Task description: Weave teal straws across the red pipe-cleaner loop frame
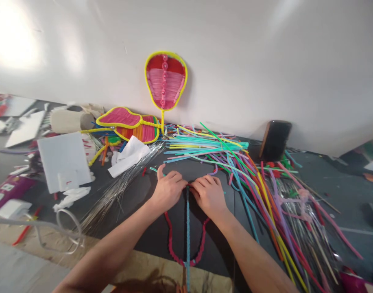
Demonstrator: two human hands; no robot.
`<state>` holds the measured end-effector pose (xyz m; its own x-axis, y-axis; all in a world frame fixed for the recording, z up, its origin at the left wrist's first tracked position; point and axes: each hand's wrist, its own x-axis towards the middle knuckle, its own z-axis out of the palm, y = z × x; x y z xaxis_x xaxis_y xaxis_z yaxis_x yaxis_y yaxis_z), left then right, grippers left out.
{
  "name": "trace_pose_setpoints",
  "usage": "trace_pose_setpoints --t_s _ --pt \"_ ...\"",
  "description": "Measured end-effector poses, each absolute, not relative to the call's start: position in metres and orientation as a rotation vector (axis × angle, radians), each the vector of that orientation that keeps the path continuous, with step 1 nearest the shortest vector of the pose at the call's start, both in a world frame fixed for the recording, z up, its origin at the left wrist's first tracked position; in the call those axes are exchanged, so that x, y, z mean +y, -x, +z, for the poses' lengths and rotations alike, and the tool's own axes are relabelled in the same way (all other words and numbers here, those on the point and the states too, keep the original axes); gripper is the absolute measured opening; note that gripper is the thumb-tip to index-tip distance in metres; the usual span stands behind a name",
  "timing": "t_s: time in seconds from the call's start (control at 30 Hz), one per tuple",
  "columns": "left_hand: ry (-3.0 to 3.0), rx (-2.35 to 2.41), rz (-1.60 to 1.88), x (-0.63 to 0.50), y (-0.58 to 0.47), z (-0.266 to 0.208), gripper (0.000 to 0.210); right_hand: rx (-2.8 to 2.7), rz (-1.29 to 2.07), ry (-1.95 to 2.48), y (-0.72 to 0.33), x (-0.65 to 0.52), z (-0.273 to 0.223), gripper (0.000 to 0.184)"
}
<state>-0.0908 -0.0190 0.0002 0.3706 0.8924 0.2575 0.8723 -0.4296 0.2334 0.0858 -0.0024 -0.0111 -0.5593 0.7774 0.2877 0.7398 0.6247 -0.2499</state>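
Note:
A loop of crimson pipe cleaner (170, 242) with a light blue pipe-cleaner stem (188, 232) down its middle lies over the dark table's near edge. My left hand (169, 188) is closed in a pinch at the loop's top, its little finger raised. Close against it, my right hand (209, 194) pinches the same spot from the other side. Between the fingertips a short dark red bit shows where the stem meets the loop. My hands cover the upper sides of the loop. At the bottom the stem crosses the loop and runs on toward me.
A finished yellow-rimmed pink fan (166, 81) stands upright against the white wall. More yellow-edged pieces (121, 118) lie left of it. Bundled pipe cleaners (204, 144) spread behind and right of my hands. A phone (275, 140) leans at the wall; silver wires (122, 179) lie left.

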Motion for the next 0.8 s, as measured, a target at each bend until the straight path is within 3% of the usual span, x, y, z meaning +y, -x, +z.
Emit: trace_pose_setpoints --t_s 0.5,0.8 --pt "-2.53 1.681 0.565 -0.02 0.085 0.003 0.019 -2.443 0.163 1.256 -0.084 -0.006 -0.015 0.009" --pt "-2.58 1.702 0.555 -0.02 0.086 -0.001 0.02 -2.536 0.141 1.127 -0.092 -0.007 -0.008 0.025"
